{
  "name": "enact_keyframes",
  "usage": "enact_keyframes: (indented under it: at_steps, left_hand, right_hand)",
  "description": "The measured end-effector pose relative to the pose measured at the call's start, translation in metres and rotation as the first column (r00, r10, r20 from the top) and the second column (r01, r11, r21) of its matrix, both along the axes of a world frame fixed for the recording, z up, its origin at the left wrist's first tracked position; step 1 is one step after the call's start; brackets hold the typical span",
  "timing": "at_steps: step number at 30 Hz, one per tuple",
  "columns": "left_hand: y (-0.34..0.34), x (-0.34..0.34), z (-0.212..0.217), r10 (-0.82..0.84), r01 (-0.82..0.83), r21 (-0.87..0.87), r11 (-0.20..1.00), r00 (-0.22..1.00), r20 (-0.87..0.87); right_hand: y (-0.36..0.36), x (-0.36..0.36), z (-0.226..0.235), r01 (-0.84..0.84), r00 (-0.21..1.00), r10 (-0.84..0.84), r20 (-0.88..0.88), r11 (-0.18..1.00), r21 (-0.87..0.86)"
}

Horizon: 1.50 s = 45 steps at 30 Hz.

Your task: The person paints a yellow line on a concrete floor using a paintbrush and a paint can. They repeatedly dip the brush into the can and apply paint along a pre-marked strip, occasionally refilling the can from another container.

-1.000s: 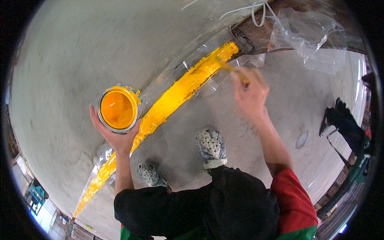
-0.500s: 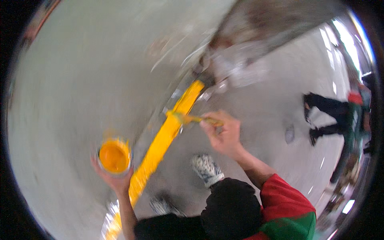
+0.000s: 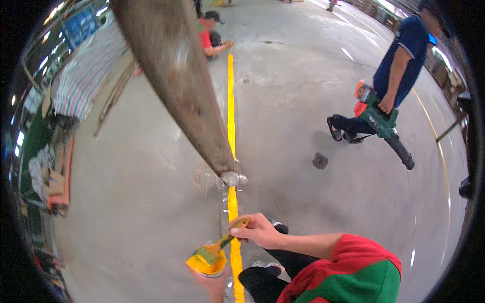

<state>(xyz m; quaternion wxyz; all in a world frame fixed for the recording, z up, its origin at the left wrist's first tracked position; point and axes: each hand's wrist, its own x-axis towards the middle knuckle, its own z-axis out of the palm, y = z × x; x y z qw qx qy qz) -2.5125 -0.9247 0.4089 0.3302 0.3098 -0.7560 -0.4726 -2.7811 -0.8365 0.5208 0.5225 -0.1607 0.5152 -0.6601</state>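
My left hand (image 3: 214, 287) is closed around a small can of yellow paint (image 3: 218, 268), low in the view and left of a painted yellow stripe (image 3: 237, 262) on the floor. Between the fingers of my right hand (image 3: 258, 231) is the handle of a flat paintbrush (image 3: 228, 237). Its yellow-smeared bristles point down to the left, at the mouth of the can. Whether they dip into the paint I cannot tell. The stripe runs straight ahead, with clear film or tape along its edges.
A thick post (image 3: 177, 81) rises beside the stripe, its base wrapped in clear film. Beyond it a person in red (image 3: 206, 39) crouches at the stripe's far end. At right another person walks with a green leaf blower (image 3: 379, 117). A dark patch (image 3: 320, 161) marks the floor.
The paintbrush has left the stripe and come back to the paint can. My view has swung up, bringing in the post's full height and the people ahead.
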Motion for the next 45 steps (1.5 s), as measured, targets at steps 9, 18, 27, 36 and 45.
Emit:
enact_keyframes:
  at_steps: [9,18,27,36,45]
  left_hand:
    - [0.013,-0.139,0.235,-0.329,0.328,0.024,0.944,0.941,0.079]
    - [-0.074,-0.488,0.29,-0.831,0.819,-0.16,0.551,0.556,-0.014]
    - [-0.075,-0.678,0.302,-0.973,0.989,-0.008,0.151,0.147,-0.178]
    - [-0.093,-0.755,0.348,-0.977,0.93,-0.368,0.007,0.086,0.196]
    - [-0.251,-0.888,0.323,-0.967,0.993,0.079,0.086,0.102,-0.232]
  right_hand:
    - [0.092,-0.062,0.225,0.444,0.89,-0.421,-0.174,0.888,0.123]
    - [0.083,-0.243,0.283,0.921,0.307,-0.901,-0.306,0.362,-0.142]
    - [0.056,-0.32,0.313,0.953,-0.178,-0.904,-0.388,-0.06,-0.297]
    - [0.0,-0.342,0.343,0.955,-0.298,-0.827,-0.477,-0.254,-0.157]
    - [-0.14,-0.519,0.324,0.934,-0.35,-0.88,-0.321,-0.299,-0.196]
